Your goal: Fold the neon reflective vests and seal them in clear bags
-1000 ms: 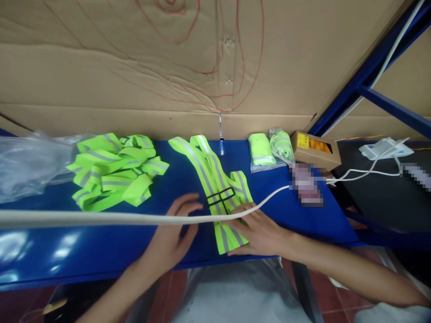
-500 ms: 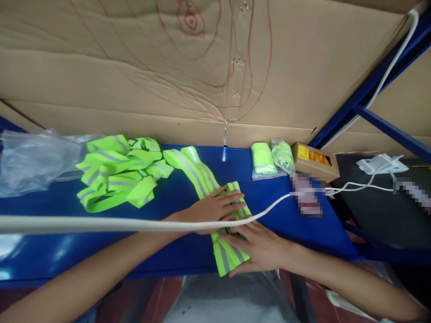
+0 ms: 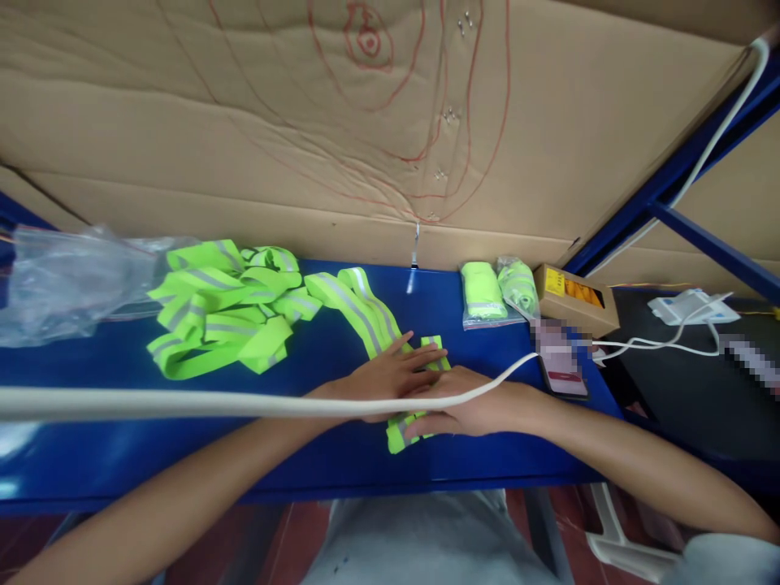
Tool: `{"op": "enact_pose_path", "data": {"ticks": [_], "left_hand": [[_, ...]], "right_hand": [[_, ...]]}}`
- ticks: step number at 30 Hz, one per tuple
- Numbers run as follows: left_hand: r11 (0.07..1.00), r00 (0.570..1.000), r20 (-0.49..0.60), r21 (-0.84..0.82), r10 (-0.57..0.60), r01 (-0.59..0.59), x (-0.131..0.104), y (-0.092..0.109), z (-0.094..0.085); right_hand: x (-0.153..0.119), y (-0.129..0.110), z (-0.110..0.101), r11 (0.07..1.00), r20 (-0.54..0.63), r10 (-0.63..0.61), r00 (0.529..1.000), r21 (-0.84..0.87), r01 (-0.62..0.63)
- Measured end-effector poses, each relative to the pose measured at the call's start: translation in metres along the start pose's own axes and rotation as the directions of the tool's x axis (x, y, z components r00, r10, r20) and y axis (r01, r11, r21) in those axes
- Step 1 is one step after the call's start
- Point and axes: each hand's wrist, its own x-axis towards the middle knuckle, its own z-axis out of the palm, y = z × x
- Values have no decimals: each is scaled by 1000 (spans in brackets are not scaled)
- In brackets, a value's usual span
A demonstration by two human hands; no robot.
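Note:
A neon-yellow reflective strap (image 3: 357, 309) with grey stripes runs down the blue table, its near part folded into a short stack under both my hands. My left hand (image 3: 388, 375) lies flat over the strap, fingers spread and pointing right. From the right, my right hand (image 3: 472, 400) grips the folded near end, its thumb along the lower edge and its other fingers partly hidden by the fold and the left hand. Left of the hands sits a loose heap of similar reflective straps (image 3: 225, 313).
Clear plastic bags (image 3: 73, 284) lie at the left. Bagged straps (image 3: 484, 291), a cardboard box (image 3: 600, 313) with orange contents and a phone (image 3: 564, 366) are at the right. A white cable (image 3: 183, 406) crosses in front of my arms. Cardboard (image 3: 274, 162) stands behind the blue table (image 3: 274, 463).
My right hand has moved up and away from the table's front edge, folding the strap's near end back. The stack is shorter. My left hand has stayed on the strap.

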Motion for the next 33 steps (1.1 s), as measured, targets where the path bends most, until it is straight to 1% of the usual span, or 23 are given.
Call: {"op": "enact_pose_path", "data": {"ticks": [2, 3, 5, 8, 10, 12, 15, 19, 22, 25, 28, 31, 33], "left_hand": [[1000, 1000, -7, -23, -7, 7, 0, -3, 1], [999, 1000, -10, -33, -11, 11, 0, -4, 3], [999, 1000, -7, -46, -11, 11, -1, -7, 6], [999, 1000, -12, -52, -12, 11, -1, -9, 14], [999, 999, -21, -44, -32, 31, -2, -11, 19], [998, 998, -32, -43, -48, 46, -2, -11, 21], [996, 999, -29, -89, -28, 25, -3, -13, 16], [975, 1000, -26, -222, 2, -8, -4, -17, 5], [963, 1000, -31, -270, 4, -12, -5, -19, 0], [973, 998, -56, -232, -8, -5, -3, -18, -3], [986, 994, -90, -162, -62, 47, 1, -14, -6], [989, 984, -128, -96, -123, 111, 2, -14, -6], [992, 981, -145, -29, -126, 123, 1, -17, -2]], "right_hand": [[9, 9, -1, 998, 35, -57, 998, -1, 57], [13, 12, -1, 996, 49, -77, 996, -39, 79], [19, 16, 1, 976, 42, -95, 995, -192, 101], [22, 20, 6, 901, -27, -161, 987, -411, 136], [19, 21, 11, 856, -82, -209, 974, -497, 142], [15, 21, 17, 827, -118, -233, 965, -546, 133], [4, 17, 23, 823, -156, -233, 960, -557, 109], [-14, 8, 30, 881, -173, -165, 971, -468, 66], [-24, 3, 42, 895, -233, -108, 967, -447, -8], [-28, 0, 56, 890, -287, -70, 956, -451, -70], [-28, -2, 67, 874, -323, -46, 945, -471, -118], [-29, -1, 71, 844, -313, -68, 947, -524, -112], [-30, 1, 71, 824, -297, -99, 950, -559, -89]]}}
